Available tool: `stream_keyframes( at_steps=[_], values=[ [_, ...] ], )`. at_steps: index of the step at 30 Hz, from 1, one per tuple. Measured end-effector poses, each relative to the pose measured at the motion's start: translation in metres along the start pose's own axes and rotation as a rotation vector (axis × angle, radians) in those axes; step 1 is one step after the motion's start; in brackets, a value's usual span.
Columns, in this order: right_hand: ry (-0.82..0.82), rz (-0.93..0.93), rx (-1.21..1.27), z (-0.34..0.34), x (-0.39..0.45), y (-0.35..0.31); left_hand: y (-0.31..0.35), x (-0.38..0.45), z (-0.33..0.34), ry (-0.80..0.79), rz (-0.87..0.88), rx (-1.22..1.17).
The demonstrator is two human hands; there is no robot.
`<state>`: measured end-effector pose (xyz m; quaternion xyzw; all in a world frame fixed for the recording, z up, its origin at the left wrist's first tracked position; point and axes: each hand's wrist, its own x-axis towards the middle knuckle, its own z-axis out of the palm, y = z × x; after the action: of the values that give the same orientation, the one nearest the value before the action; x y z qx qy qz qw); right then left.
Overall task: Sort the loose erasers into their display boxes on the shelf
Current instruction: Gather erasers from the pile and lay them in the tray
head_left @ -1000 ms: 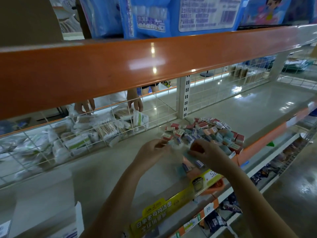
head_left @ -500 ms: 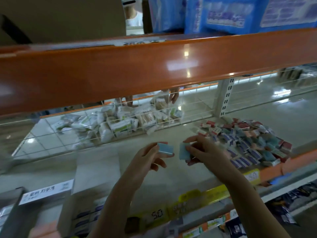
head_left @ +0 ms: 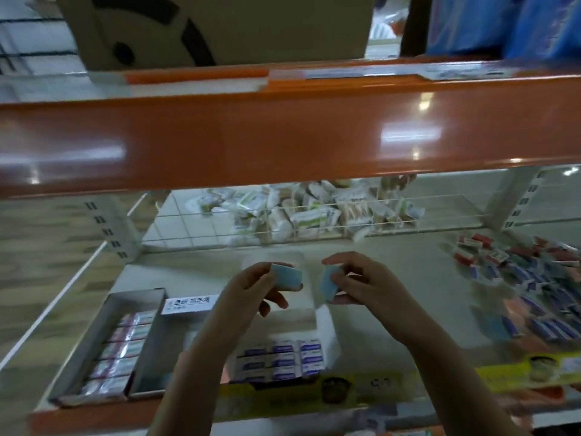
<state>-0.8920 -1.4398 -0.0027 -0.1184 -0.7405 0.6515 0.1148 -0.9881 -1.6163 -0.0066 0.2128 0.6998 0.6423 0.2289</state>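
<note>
- The left hand (head_left: 251, 287) is raised above the shelf (head_left: 393, 309), its thumb and fingers pinching a pale blue eraser (head_left: 286, 276) by one end; the other fingers curl beneath it.
- The right hand (head_left: 367, 284) is level with the left one and just beside it, gripping a second blue eraser (head_left: 328, 285), which is tilted on edge; the two erasers are close but apart.
- Directly below the hands stands an open display box (head_left: 327, 328) with white walls, holding rows of erasers in white-and-blue sleeves (head_left: 283, 357).
- Left of that box, touching it or nearly so, lies a longer display box (head_left: 94, 335) filled with one column of wrapped erasers with reddish ends.
- A white label with dark lettering (head_left: 190, 304) stands at the rear between these two boxes.
- Right of the white-walled box, well apart from it, a loose pile of erasers (head_left: 528, 284) is spread across the shelf: red-and-white ones toward the back, blue and purple ones nearer the front.
- Behind the white-walled box, past a wire grid (head_left: 314, 228), lies a heap of small wrapped packets (head_left: 308, 212), blurred.
- Above it all runs a glossy orange shelf beam (head_left: 283, 136), with a cardboard carton (head_left: 220, 26) standing on the level above.
- In front of the white-walled box, a yellow price strip (head_left: 361, 391) runs along the shelf edge.
</note>
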Motion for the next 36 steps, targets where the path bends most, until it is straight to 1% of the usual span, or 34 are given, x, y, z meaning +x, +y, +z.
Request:
stream_keyframes(
  at_steps=[4, 8, 13, 15, 20, 25, 29, 33, 36],
  values=[
    [-0.084, -0.035, -0.11, 0.046, 0.018, 0.0, -0.006, -0.015, -0.05, 0.077, -0.018, 0.027],
    [-0.162, -0.079, -0.254, 0.089, 0.03, 0.002, -0.015, -0.027, -0.095, 0.138, -0.015, 0.139],
    [-0.257, -0.119, -0.356, 0.135, 0.038, 0.002, -0.024, -0.038, -0.135, 0.148, -0.015, 0.235],
    [-0.307, -0.138, -0.411, 0.148, 0.039, 0.002, -0.029, -0.04, -0.146, 0.147, -0.01, 0.314],
    [-0.358, -0.197, -0.605, 0.177, 0.041, 0.004, -0.046, -0.042, -0.173, 0.055, -0.016, 0.646],
    [-0.363, -0.187, -0.73, 0.188, 0.04, 0.008, -0.053, -0.046, -0.177, -0.001, 0.043, 0.909],
    [-0.341, -0.162, -0.767, 0.19, 0.041, 0.01, -0.054, -0.045, -0.179, -0.095, 0.066, 1.054],
    [-0.333, -0.138, -0.764, 0.192, 0.04, 0.012, -0.052, -0.044, -0.182, -0.131, 0.004, 1.208],
    [-0.323, -0.133, -0.777, 0.194, 0.04, 0.014, -0.05, -0.041, -0.181, -0.161, -0.001, 1.286]
  ],
)
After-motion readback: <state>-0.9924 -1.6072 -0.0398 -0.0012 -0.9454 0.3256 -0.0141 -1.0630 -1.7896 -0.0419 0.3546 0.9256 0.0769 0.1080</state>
